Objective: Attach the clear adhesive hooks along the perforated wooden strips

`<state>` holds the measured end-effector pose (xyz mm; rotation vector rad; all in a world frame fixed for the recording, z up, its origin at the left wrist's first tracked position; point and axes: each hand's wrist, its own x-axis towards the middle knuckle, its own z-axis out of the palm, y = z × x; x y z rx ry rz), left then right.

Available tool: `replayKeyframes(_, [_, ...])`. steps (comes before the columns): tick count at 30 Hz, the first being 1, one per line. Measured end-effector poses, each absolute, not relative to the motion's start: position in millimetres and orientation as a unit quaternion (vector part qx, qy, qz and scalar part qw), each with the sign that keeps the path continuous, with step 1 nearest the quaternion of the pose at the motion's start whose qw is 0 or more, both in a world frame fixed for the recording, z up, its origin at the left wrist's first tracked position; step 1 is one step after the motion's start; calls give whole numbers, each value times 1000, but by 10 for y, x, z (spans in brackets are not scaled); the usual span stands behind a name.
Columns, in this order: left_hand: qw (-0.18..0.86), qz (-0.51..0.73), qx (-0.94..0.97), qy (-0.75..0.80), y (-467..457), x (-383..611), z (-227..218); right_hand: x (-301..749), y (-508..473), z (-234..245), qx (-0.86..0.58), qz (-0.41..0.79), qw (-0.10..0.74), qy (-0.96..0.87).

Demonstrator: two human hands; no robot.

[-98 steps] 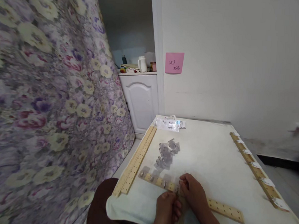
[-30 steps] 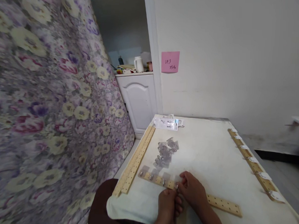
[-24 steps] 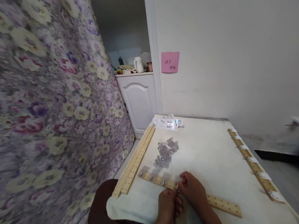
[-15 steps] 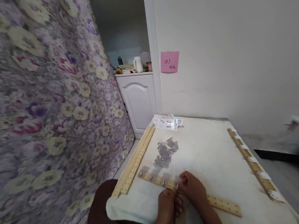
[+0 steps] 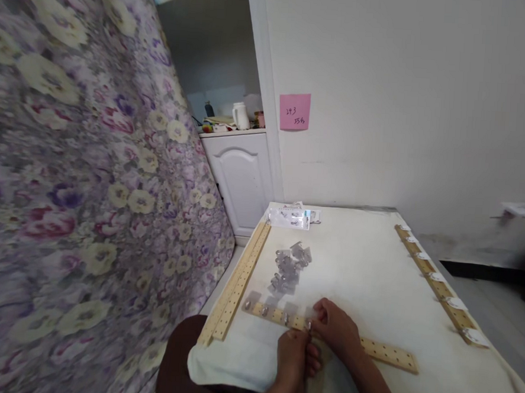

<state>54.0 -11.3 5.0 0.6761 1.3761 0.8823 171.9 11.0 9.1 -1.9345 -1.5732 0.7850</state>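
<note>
In the head view a pale wooden strip with holes (image 5: 388,353) lies slantwise near the table's front edge. Several small silvery ring-shaped metal pieces, each with a clear plastic square (image 5: 273,308), sit along its left part. My right hand (image 5: 335,326) pinches the clear square of another such metal piece (image 5: 309,325) over the strip. Just below it, the thumb and forefinger of my left hand (image 5: 295,351) close at the lower end of that piece. Where the fingertips meet the piece and strip is partly hidden. Similar pieces lie in a loose pile (image 5: 288,269) beyond.
Two long wooden strips (image 5: 237,284) lie along the table's left edge. A strip bearing white round tags (image 5: 437,284) runs along the right side. Packaging cards (image 5: 288,217) lie at the back of the cloth-covered table (image 5: 352,255). A floral curtain (image 5: 88,209) hangs left.
The view has shifted slightly. Both hands keep nearly the same grip at the same metal piece; little else has changed.
</note>
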Motion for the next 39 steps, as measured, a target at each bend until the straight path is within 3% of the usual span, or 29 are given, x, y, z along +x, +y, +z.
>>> replayKeyframes(9, [647, 399, 284, 584, -169, 485, 64, 2007, 88, 10, -657, 304, 351, -593])
replayKeyframes(14, [657, 398, 286, 573, -196, 453, 60, 2220, -19, 48, -636, 330, 310, -625])
replayKeyframes(20, [663, 395, 299, 561, -202, 436, 58, 2102, -108, 52, -661, 265, 226, -664])
replayKeyframes(28, [679, 288, 421, 529, -280, 381, -9, 2042, -118, 105, -661, 252, 232, -668])
replayKeyframes(31, [639, 270, 507, 512, -283, 284, -28, 2079, -120, 107, -650, 270, 242, -668])
replayKeyframes(37, [453, 268, 671, 523, -193, 12, 38, 2145, -31, 77, -616, 333, 309, -643])
replayKeyframes(39, [450, 263, 673, 525, -161, -45, 29, 2111, 68, 97, -624, 324, 329, -631])
